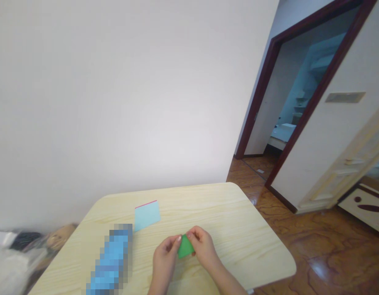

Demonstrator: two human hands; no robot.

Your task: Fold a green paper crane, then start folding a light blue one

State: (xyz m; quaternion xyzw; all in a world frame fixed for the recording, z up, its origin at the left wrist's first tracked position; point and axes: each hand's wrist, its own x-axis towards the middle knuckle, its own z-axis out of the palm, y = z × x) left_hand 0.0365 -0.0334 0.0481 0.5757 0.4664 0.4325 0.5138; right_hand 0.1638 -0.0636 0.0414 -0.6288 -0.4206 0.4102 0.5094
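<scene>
A small piece of green paper (185, 247) is held between my two hands just over the wooden table. My left hand (166, 256) pinches its upper left edge between thumb and fingers. On the other side, my right hand (204, 248) grips the upper right part, its thumb lying on the paper. The paper looks folded, though its far side is hidden by my fingers. Beyond my left hand, a light blue paper sheet (148, 215) with a thin pink strip along its top edge lies flat on the table.
The pale wood-grain table (253, 237) has rounded corners and stands by a white wall (140, 90). A blurred-out blue object (111, 260) lies at its left. Bags and other items (20, 254) sit left of the table. A doorway (287, 94) opens at the right.
</scene>
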